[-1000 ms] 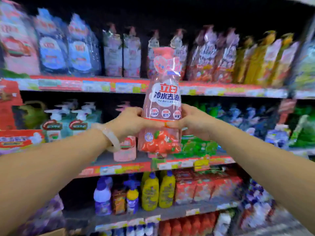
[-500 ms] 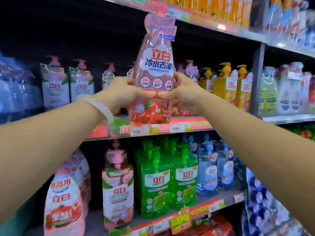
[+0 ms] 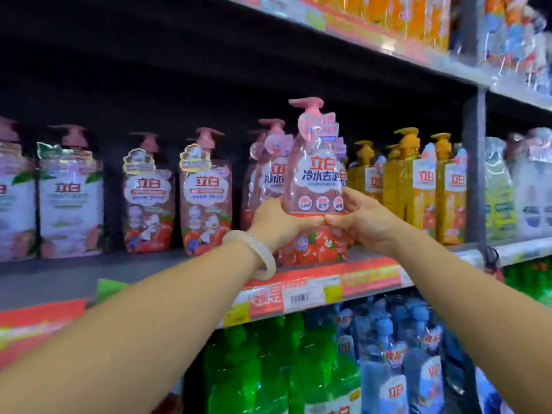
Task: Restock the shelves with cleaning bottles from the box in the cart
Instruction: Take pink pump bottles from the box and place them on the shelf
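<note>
Both your arms reach up and forward, converging on one pink pump bottle [image 3: 313,186] that you hold upright at the front edge of the middle shelf [image 3: 370,274]. Your left hand [image 3: 280,224] wraps the bottle's left side at its waist, fingers curled round the front, with a pale bangle [image 3: 257,252] on that wrist. Your right hand [image 3: 361,219] clasps the right side at the same height, thumb along the front, so both hands grip the bottle and their fingertips nearly meet across the label. The bottle's red fruit-printed base sits at the shelf lip; whether it rests on the board or hovers just above it cannot be told.

Just behind and to the left of it stand more pink bottles of the same kind [image 3: 268,174]. Further left along the shelf are two pink bottles with red fruit print [image 3: 179,198], then white-labelled pump bottles [image 3: 70,198]. To the right stand yellow pump bottles [image 3: 418,186], just beside your right hand.

A red price strip with a barcode tag [image 3: 301,297] runs under the bottle. On the shelf below are green bottles [image 3: 268,369] and, to their right, blue bottles [image 3: 403,354]. Orange packs [image 3: 397,16] line the shelf above, blurred.
</note>
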`<control>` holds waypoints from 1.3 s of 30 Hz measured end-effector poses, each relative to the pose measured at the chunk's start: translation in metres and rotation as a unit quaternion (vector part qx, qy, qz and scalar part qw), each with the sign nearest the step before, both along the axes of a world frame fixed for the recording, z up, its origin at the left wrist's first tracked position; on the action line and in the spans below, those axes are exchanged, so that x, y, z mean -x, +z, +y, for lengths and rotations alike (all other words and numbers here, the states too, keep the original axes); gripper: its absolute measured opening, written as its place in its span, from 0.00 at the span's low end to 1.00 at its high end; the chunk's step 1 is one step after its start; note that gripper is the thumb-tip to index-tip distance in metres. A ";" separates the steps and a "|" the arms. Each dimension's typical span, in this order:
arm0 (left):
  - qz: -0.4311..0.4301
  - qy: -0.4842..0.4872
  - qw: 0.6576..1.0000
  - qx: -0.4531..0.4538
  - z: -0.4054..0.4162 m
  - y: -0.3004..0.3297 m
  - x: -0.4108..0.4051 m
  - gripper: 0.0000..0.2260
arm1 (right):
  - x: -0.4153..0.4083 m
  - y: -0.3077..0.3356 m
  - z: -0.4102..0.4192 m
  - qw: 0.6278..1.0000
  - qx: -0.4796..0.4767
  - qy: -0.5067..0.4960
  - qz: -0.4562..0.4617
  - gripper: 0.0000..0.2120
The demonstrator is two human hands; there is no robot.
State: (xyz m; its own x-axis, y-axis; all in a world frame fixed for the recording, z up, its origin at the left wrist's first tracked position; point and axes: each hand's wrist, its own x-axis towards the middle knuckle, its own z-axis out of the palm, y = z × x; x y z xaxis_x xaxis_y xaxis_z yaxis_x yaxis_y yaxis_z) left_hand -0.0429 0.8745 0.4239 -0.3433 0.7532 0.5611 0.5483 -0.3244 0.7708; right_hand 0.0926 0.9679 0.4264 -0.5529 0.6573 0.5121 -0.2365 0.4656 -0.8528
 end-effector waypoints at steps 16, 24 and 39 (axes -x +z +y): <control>0.061 0.001 0.993 0.103 0.083 -0.003 -0.048 0.34 | -0.045 -0.028 0.081 0.996 0.043 -0.053 0.062 0.21; 0.049 0.012 0.989 0.136 0.072 -0.002 -0.056 0.34 | -0.046 -0.029 0.082 0.996 0.042 -0.065 0.041 0.25; 0.276 0.200 0.933 0.112 -0.028 -0.011 -0.059 0.17 | -0.023 -0.023 -0.023 0.904 -0.349 -0.244 -0.037 0.20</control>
State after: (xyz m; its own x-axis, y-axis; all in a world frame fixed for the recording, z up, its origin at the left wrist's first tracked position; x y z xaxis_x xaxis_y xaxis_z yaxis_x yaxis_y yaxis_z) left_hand 0.0162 0.8468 0.4125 -0.3275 0.7467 0.5789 0.9246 0.1269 0.3593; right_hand 0.1153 0.9449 0.4030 -0.3338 0.3642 0.8695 0.1885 0.9295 -0.3170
